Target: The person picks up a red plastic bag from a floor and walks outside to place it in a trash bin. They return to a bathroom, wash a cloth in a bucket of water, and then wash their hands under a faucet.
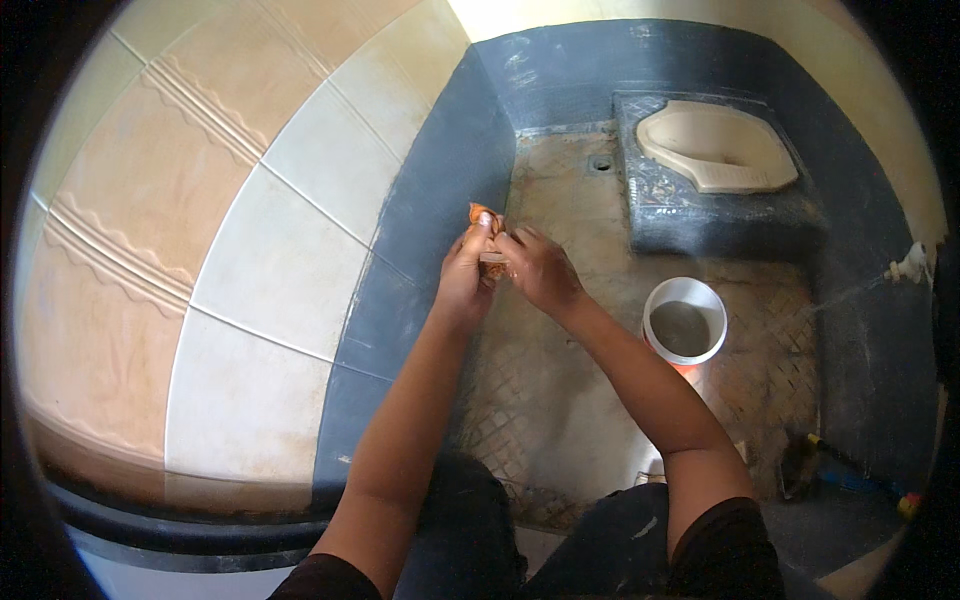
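Holds a small crumpled orange bundle (478,211), of unclear material, in the air left of the white round bucket (715,312). Clamps it in the left hand (466,265), with the thumb pressed onto it; grips it also with the bent fingers of the right hand (541,268), nearer the bucket. Has a cream oval squat toilet (715,145) beyond the bucket and stained tan floor tiles (570,400) beneath it.

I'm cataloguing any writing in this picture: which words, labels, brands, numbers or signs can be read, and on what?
No readable text.
Orange item at the left hand and right hand: too small and covered to tell.
Bucket: outer side mostly hidden, nothing readable.
Wall tiles, squat toilet: no lettering visible.
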A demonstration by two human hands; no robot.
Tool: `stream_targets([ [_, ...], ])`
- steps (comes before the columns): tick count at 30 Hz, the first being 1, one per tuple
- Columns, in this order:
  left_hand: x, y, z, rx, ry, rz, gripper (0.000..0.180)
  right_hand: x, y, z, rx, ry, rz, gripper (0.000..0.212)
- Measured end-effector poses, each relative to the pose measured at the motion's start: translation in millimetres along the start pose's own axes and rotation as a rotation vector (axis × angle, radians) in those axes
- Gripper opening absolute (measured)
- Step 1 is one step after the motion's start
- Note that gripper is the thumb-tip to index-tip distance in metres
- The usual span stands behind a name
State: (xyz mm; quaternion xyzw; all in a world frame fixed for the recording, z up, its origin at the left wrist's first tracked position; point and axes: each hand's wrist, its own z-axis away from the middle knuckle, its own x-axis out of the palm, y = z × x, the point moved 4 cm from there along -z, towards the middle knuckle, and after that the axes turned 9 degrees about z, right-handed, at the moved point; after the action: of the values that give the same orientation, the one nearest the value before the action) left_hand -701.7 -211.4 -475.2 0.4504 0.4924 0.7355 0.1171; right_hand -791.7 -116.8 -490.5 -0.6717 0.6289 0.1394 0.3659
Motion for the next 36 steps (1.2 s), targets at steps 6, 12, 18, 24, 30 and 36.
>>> stream_targets([
  [6,-6.5,-3.3,24.2,-0.291,-0.022,-0.004,0.022,-11.4,-6.4,16.9,-0.311,-0.064,-0.056,0.037],
  [12,-70.5,-25.9,-9.3,-0.449,-0.215,-0.201,0.024,-29.6,12.3,11.7,-0.242,-0.066,-0.006,0.051],
  [18,-24.2,-65.8,6.7,-0.386,-0.409,-1.131,0.040,26.8,7.6,60.6,-0.226,-0.389,0.237,0.036],
  [24,-38.9,-77.2,18.1,0.034,-0.064,-1.521,0.062,62.8,8.9,73.5,-0.072,-0.458,0.352,0.016],
  [30,-19.7,-53.1,33.5,0.056,0.002,-1.815,0.049,62.8,-0.7,60.2,0.091,-0.599,0.062,0.015],
  [36,-31.0,-53.9,27.2,0.057,-0.009,-1.925,0.043,60.3,-6.9,54.7,0.197,-0.680,-0.092,0.020],
])
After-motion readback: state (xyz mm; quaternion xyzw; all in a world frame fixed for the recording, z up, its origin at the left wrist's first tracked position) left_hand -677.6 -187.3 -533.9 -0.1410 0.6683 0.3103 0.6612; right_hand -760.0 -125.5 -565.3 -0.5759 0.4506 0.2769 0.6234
